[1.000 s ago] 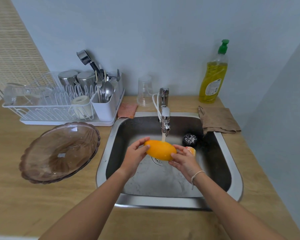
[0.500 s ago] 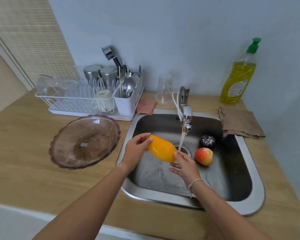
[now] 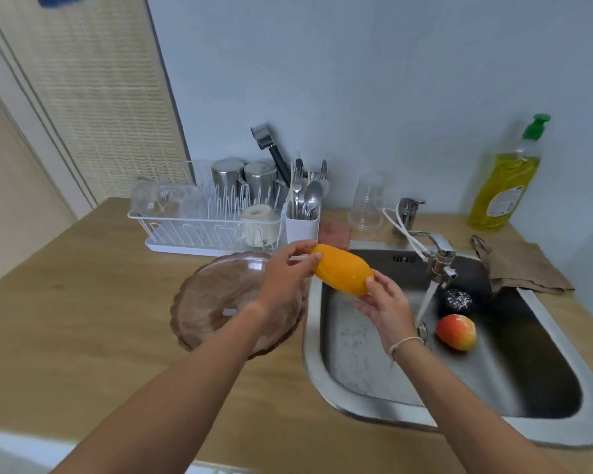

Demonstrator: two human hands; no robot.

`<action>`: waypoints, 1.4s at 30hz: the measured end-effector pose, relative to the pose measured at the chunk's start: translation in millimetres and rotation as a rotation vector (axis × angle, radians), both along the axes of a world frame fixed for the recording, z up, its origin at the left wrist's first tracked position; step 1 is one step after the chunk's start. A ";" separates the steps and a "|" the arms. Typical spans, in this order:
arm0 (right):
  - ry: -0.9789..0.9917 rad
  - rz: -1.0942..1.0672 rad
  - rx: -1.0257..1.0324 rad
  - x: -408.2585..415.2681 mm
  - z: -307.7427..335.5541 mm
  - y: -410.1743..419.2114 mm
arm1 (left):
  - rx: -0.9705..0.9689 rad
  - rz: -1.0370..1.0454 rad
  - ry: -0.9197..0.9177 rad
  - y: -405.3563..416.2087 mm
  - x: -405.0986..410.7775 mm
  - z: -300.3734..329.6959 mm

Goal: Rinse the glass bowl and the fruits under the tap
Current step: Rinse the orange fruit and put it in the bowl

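Note:
An orange-yellow mango is held between both hands above the sink's left rim, clear of the running water. My left hand grips its left end with curled fingers. My right hand pinches its right end from below. The brownish glass bowl stands on the wooden counter left of the sink, partly hidden by my left forearm. A red-orange fruit and a dark round fruit lie in the steel sink. Water streams from the tap.
A white dish rack with cups and cutlery stands behind the bowl. A clear plastic cup and pink sponge sit by the faucet. A yellow dish soap bottle and brown cloth are at the right.
Both hands have carried the mango out of the water stream, up and to the left toward the bowl. The camera view has shifted left.

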State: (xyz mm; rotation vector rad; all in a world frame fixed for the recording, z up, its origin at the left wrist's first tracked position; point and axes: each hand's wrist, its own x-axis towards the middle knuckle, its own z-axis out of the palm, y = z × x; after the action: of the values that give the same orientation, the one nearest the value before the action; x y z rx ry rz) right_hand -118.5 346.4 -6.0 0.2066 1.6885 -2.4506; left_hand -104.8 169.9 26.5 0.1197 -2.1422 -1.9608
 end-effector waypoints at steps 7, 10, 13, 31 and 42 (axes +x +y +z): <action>0.077 0.130 0.146 -9.0 9.9 -60.7 | -0.011 0.107 -0.070 -68.7 22.2 -3.8; 0.100 0.300 0.296 -2.8 -0.6 -129.5 | -0.108 0.292 -0.108 -132.0 50.8 -20.7; 0.165 0.312 0.431 -4.5 -4.6 -139.5 | -0.213 0.322 -0.147 -139.4 55.9 -28.1; 0.209 0.273 0.607 -7.0 1.2 -131.0 | -0.690 0.360 -0.172 -117.0 49.1 -19.8; 0.096 -0.009 0.479 11.8 -15.0 45.7 | -0.507 -0.042 -0.103 54.2 5.2 -24.0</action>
State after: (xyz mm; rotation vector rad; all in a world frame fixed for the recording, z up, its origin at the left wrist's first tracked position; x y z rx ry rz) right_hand -106.7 392.1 -21.0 0.1522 2.2972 -2.0479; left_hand -99.6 224.2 2.5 0.0871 -2.6501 -1.3951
